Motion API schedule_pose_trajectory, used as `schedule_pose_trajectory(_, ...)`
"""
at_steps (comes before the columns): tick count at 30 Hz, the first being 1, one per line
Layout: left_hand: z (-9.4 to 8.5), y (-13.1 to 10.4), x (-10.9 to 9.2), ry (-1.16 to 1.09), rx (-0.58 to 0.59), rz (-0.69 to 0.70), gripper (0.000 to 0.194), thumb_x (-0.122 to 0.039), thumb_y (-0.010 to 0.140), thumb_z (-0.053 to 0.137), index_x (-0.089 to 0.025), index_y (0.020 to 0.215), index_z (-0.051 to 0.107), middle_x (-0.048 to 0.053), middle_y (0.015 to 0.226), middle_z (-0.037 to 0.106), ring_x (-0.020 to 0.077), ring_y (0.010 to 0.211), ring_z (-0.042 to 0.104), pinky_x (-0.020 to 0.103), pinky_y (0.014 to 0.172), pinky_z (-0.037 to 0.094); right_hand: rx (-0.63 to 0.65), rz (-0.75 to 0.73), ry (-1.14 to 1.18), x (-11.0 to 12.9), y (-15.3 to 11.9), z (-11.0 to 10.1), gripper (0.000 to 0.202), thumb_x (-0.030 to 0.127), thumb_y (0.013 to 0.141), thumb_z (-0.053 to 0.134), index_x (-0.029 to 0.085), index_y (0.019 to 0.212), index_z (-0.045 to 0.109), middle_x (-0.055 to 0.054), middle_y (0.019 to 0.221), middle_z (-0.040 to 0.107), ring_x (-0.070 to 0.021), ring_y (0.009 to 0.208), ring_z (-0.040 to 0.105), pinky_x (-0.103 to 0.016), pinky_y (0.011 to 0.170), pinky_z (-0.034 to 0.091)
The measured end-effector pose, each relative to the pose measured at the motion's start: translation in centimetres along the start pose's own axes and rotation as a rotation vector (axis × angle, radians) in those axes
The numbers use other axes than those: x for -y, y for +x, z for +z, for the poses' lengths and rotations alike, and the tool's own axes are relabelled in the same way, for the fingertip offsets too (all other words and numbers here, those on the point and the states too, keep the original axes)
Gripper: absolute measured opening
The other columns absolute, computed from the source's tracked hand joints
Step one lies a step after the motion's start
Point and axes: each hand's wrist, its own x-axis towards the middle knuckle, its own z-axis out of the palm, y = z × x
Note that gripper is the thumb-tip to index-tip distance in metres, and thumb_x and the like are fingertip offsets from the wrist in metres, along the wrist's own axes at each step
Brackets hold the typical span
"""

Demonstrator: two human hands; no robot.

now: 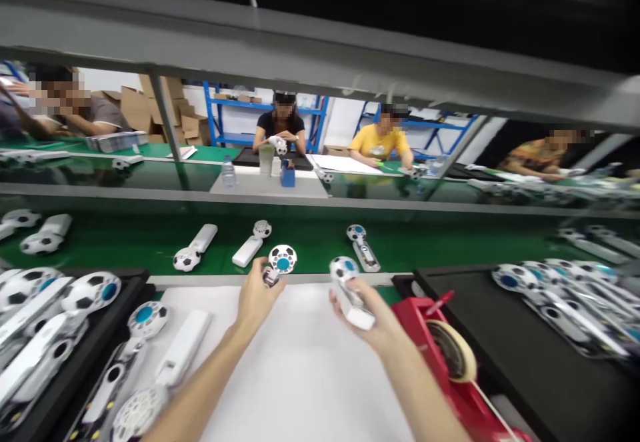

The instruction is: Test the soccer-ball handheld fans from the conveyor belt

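Note:
My left hand is closed around the lower part of a football-patterned handheld fan. Its round black-and-white head with a blue centre points up and away from me, while its handle is mostly hidden by my fingers. In my right hand is a second such fan, gripped by its white handle, its blue-centred head tilted toward the belt. Both hands are raised above a white sheet on the bench.
Several fans lie on the green belt ahead. Black trays with fans flank me, the left tray and right tray. A red tape dispenser stands beside my right forearm. Loose white casing lies left. Co-workers sit opposite.

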Motion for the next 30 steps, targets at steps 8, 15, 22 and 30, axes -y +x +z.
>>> schedule_pose_trajectory(8, -0.4, 0.8, 1.6, 0.335, 0.238, -0.118, 0.049, -0.02, 0.078, 0.058, -0.017, 0.126, 0.048, 0.018, 0.13, 0.055, 0.0386, 0.126, 0.048, 0.043, 0.09, 0.042, 0.072, 0.072, 0.07, 0.9, -2.1, 1.2, 0.044, 0.009, 0.065, 0.066, 0.023, 0.106, 0.067, -0.003, 0.095, 0.064, -0.0307, 0.102, 0.067, -0.03, 0.06, 0.053)
schedule_pose_trajectory(15, -1.9, 0.4, 1.4, 0.338, 0.403, -0.229, 0.065, -0.018, 0.069, 0.062, -0.022, 0.131, 0.044, 0.015, 0.123, 0.06, 0.0351, 0.103, 0.064, 0.037, 0.075, 0.046, 0.172, -0.094, -0.056, 2.8, -1.5, 2.2, 0.088, 0.006, 0.062, 0.07, 0.036, 0.141, 0.047, -0.003, 0.123, 0.061, -0.0303, 0.114, 0.06, -0.033, 0.067, 0.055)
schedule_pose_trajectory(22, -2.7, 0.2, 0.5, 0.03, 0.358, -0.148, 0.04, -0.022, 0.071, 0.056, -0.022, 0.111, 0.05, 0.006, 0.098, 0.06, 0.0255, 0.083, 0.064, 0.032, 0.066, 0.049, 0.053, -0.233, -0.364, -0.5, 9.6, 1.4, 0.052, 0.02, 0.086, 0.069, 0.019, 0.135, 0.052, -0.01, 0.131, 0.058, -0.0265, 0.113, 0.06, -0.048, 0.095, 0.051)
schedule_pose_trajectory(30, -6.9, -1.0, -3.6, -0.475, 0.107, -0.172, 0.069, -0.048, 0.072, 0.066, -0.029, 0.132, 0.039, 0.002, 0.096, 0.06, 0.0184, 0.067, 0.059, 0.029, 0.053, 0.05, -0.135, -0.39, -0.951, -0.9, 14.9, 0.4, 0.035, 0.029, 0.095, 0.063, 0.018, 0.128, 0.058, -0.011, 0.143, 0.049, -0.0313, 0.132, 0.046, -0.057, 0.109, 0.037)
